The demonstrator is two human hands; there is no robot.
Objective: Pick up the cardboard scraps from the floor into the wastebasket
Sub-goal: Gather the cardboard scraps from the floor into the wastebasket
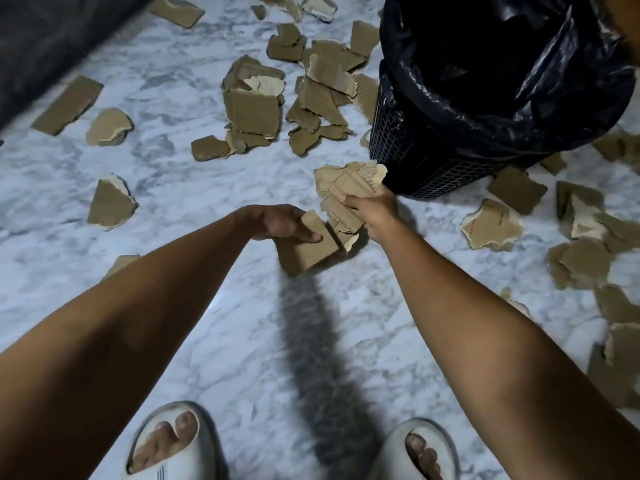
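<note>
My left hand [277,225] grips a flat brown cardboard scrap [304,249] above the marble floor, thumb across its top. Just to its right, my right hand [372,213] holds a bunch of torn cardboard scraps [346,188], lifted beside the lower wall of the wastebasket. The black mesh wastebasket [394,133], lined with a black plastic bag [502,81], stands at the upper right. Several loose cardboard scraps lie on the floor: a heap [256,105] left of the basket, a single piece [110,204] at the left and more [585,261] at the right.
The floor is white-grey marble [207,323]. A dark piece of furniture [45,39] fills the upper left corner. My two feet in pale slippers [173,441] stand at the bottom edge. Scraps surround the basket's base on both sides.
</note>
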